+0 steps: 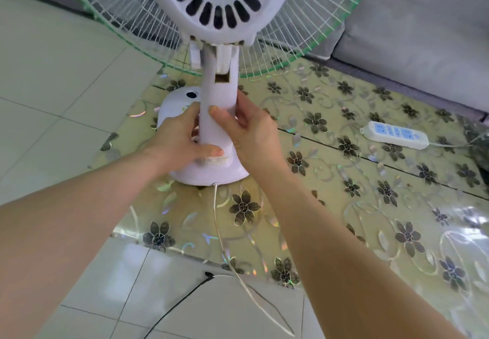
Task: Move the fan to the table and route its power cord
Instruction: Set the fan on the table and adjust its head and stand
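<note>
Fan [217,106] stands upright on tabletop [344,206] near its left edge. Left hand [177,137] and right hand [251,132] both wrapped around the stem. Power cord [219,233] trails off near edge. Power strip [397,134] near far right edge.

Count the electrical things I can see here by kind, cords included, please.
Fan: 1
Power strip: 1
White cords: 2, the fan's cord and the strip's lead
Black cord: 1
Total: 5
</note>
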